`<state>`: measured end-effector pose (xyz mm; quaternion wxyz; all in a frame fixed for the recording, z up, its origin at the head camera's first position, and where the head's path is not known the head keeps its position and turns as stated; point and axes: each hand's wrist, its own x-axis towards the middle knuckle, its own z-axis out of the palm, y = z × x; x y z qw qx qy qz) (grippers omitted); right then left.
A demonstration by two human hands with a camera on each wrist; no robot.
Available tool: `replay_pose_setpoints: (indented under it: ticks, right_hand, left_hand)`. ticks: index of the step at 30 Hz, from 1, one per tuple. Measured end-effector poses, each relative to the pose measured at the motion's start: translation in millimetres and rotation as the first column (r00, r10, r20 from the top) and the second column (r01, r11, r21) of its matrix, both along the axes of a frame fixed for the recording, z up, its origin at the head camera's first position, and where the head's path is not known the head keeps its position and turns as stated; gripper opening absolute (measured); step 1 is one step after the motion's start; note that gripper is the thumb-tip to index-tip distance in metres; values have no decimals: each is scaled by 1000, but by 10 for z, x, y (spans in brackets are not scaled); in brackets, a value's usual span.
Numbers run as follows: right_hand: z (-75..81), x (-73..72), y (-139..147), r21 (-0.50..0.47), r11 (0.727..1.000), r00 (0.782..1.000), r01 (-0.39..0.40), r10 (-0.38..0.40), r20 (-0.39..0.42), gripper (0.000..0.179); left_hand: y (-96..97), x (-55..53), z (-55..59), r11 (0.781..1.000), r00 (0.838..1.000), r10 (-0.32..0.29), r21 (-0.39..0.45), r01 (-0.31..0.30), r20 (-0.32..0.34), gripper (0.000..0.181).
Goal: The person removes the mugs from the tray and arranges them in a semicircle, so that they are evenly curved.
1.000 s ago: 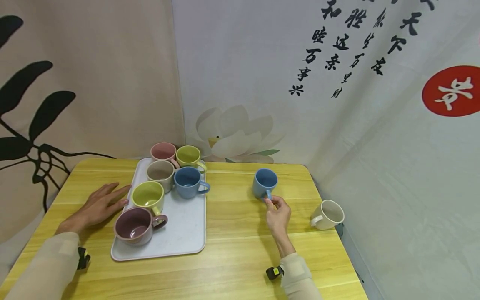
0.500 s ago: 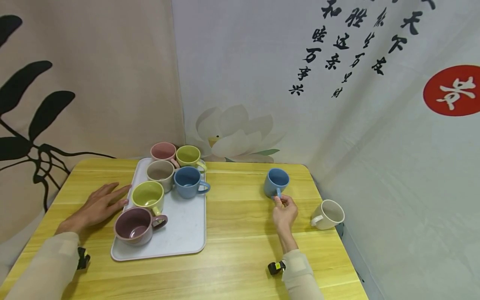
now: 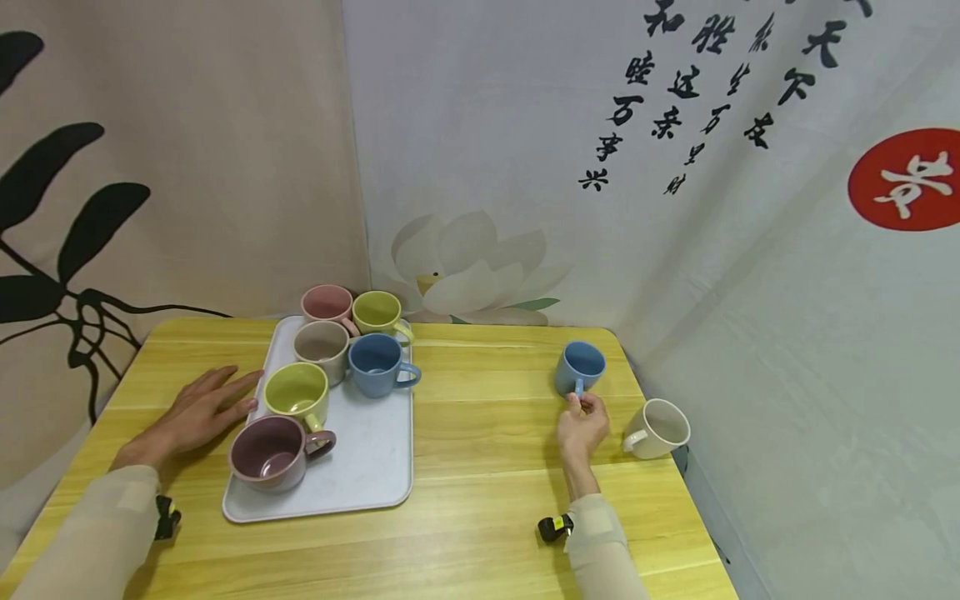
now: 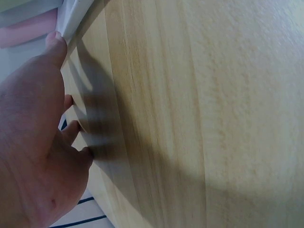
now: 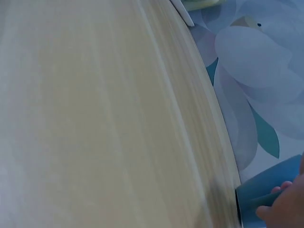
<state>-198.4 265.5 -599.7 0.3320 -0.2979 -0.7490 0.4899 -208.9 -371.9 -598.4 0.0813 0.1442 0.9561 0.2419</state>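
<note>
My right hand [image 3: 583, 429] pinches the handle of a blue mug [image 3: 581, 368] near the back right of the table, and the mug stands upright. In the right wrist view, fingertips [image 5: 264, 212] grip that blue mug [image 5: 266, 183] at the lower right corner. My left hand [image 3: 197, 417] lies with fingers spread at the left edge of a white tray [image 3: 367, 467]; its thumb [image 4: 56, 47] touches the tray's side in the left wrist view. On the tray stand a purple mug [image 3: 267, 454], a yellow-green mug [image 3: 296, 390], a grey mug [image 3: 321, 348] and another blue mug [image 3: 375, 365].
Farther back on the tray are a pink mug [image 3: 327, 303] and a second yellow-green mug [image 3: 377, 312]. A cream mug [image 3: 657, 429] sits at the right edge of the wooden table [image 3: 480, 500]. A printed curtain [image 3: 480, 167] hangs behind the table.
My right hand has moved to the right with the blue mug, bringing it closer to the cream mug. The left hand and the mugs on the tray have stayed in place.
</note>
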Motion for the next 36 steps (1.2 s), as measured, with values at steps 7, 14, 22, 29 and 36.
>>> replay_pose_setpoints:
  ticks: [7,14,22,29,36]
  right_hand:
    - [2,-3,77,-41,998,998,50,-51,-36,10]
    - [-5,-19,124,-81,990,992,116,-119,-46,6]
    - [-292,-148,322,-97,979,981,182,-188,-57,10]
    - [-410,-199,389,-138,973,979,185,-195,-62,9]
    - [-229,-145,277,-164,958,967,236,-248,-57,6]
  left_hand:
    - [5,-1,5,1000,1000,1,-1,-1,9,70]
    - [8,2,4,1000,1000,2,8,-2,8,70]
    - [10,13,8,1000,1000,1,15,-1,3,69]
    - [9,7,7,1000,1000,3,10,-3,10,69]
    - [15,10,18,1000,1000,1,12,-1,10,69]
